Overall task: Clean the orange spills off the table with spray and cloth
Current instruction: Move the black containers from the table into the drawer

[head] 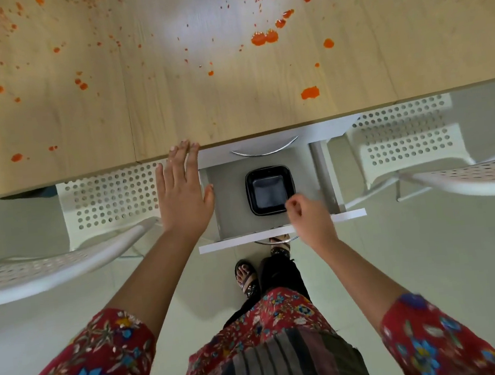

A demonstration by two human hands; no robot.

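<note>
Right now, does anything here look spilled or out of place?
Yes: orange spills spatter the table. The open drawer below it shows only a black tray; no spray or cloth is in view.

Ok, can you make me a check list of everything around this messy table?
Surface: wooden table splattered all over with orange spills.
Job's things: spray and cloth, nothing seen.
Clutter: open drawer under the table, holding a black tray.
Hands: left hand flat, fingertips at the table edge; right hand curled by the tray's corner, grip unclear.
Cables: nothing seen.
Surroundings: white perforated chairs on both sides, pale floor.
</note>
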